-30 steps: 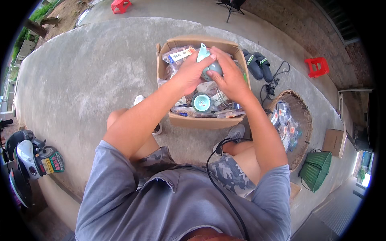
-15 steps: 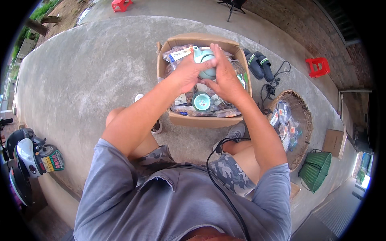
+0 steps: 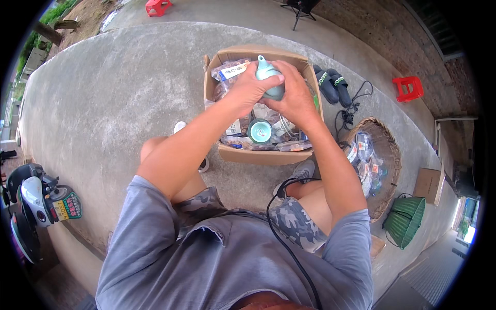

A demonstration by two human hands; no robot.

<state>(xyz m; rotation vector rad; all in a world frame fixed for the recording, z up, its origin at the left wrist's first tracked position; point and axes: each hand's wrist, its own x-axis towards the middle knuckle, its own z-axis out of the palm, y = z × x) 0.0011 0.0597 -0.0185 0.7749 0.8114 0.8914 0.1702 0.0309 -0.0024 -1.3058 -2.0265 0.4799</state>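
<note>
Between my two hands is a pale blue teapot (image 3: 272, 92), its spout pointing away from me. My left hand (image 3: 254, 89) grips its left side, the thumb lying across the top. My right hand (image 3: 295, 98) wraps round the right side. The teapot is held over an uncovered cardboard box (image 3: 263, 157) full of plastic-wrapped packets (image 3: 235, 70) with printed labels. On the packets, near the box's front wall, rests a small round cup (image 3: 260, 132), pale blue inside with a dark outside. My fingers hide part of the teapot, so its handle cannot be made out.
A wicker basket (image 3: 397, 155) holding several wrapped packets stands right of the box. Beyond it are a green basket (image 3: 406, 219) and a small carton (image 3: 428, 184). Black slippers (image 3: 333, 85) and a black cord (image 3: 347, 114) lie nearby. Red stools (image 3: 408, 89) stand farther off; a scooter (image 3: 36, 201) is left.
The teapot has turned and tilted a little, so its spout now points farther from me. Both hands have shifted their hold with it and still grip it.
</note>
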